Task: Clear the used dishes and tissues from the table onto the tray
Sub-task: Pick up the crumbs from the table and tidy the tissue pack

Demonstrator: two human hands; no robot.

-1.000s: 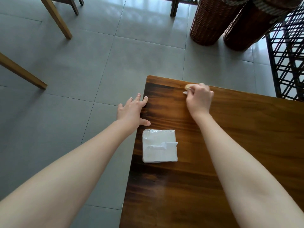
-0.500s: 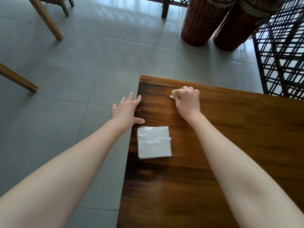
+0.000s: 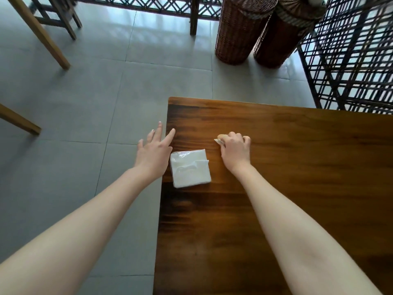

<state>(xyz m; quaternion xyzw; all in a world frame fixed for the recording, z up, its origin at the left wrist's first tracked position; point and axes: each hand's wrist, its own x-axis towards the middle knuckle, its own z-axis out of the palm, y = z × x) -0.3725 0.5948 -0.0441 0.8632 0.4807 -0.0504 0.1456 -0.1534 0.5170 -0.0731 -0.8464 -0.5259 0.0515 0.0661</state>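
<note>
Hands at table corner, tissue pack between them

Grey tile floor (image 3: pixel 85 103) filled the left half of the view. The dark wooden table (image 3: pixel 297 177) took the right half, its far left corner near the view's middle. A lattice screen (image 3: pixel 350 60) stood at one o'clock from the table, two wicker baskets (image 3: pixel 238 33) at twelve. The left hand (image 3: pixel 154 152), fingers straight and spread wide, hung at the table's left edge, at nine o'clock from the tissue pack (image 3: pixel 190 169) and just beside it. The right hand (image 3: pixel 235 153), at two o'clock from the pack, was curled round a small pale wad (image 3: pixel 219 140) on the tabletop.
</note>
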